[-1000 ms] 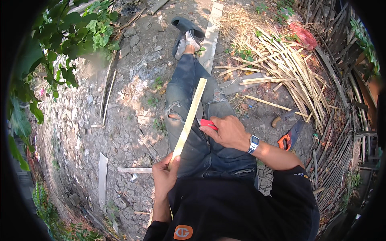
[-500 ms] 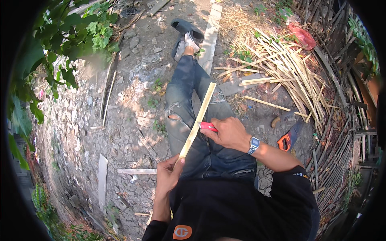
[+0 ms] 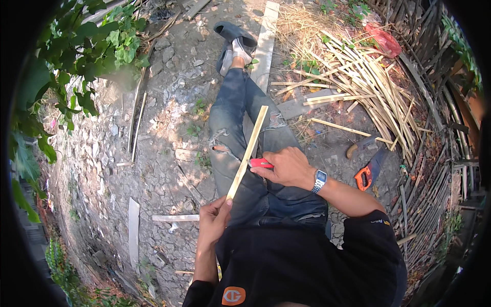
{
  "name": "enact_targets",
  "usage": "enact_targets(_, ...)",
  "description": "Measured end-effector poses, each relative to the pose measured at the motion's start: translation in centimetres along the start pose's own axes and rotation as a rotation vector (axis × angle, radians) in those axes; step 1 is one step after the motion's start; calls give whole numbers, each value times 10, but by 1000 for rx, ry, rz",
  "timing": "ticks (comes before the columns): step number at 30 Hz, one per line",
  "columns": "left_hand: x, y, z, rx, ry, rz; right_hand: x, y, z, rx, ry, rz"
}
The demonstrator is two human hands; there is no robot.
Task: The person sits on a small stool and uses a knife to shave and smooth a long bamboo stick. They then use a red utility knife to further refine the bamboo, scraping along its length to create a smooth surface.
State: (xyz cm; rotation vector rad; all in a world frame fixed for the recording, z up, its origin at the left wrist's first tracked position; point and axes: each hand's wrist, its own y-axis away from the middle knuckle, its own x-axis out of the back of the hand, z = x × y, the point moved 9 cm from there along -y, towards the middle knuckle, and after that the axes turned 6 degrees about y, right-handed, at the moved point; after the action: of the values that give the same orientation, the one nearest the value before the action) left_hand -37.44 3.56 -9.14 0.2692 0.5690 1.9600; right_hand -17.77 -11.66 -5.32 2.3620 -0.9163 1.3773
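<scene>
A pale bamboo strip (image 3: 249,152) slants up and away over my thighs. Its near end is pinched between the thumb and fingers of my left hand (image 3: 215,216). My right hand (image 3: 289,168) is closed around a red utility knife (image 3: 261,163), whose front end lies against or very near the right edge of the strip, around its middle. The blade itself is too small to make out. My legs in torn jeans (image 3: 230,115) stretch out ahead, under the strip.
To the right lie an orange-handled saw (image 3: 364,177), a cutter with a wooden handle (image 3: 353,151) and a heap of bamboo strips (image 3: 376,92). A long board (image 3: 266,46) runs ahead beside my feet. Leafy vines (image 3: 71,56) hang at the left; a stick fence (image 3: 434,204) stands far right.
The strip has swung slightly to the left, its far end most. My right hand and the knife have shifted a little to the left and nearer to me.
</scene>
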Motion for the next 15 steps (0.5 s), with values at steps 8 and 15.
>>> enact_targets(8,5,-5,-6,50,50,-19,0,-6,-7,37,84,39)
enact_targets(15,15,23,-18,130,52,-102,93,-46,142,-444,-120,435)
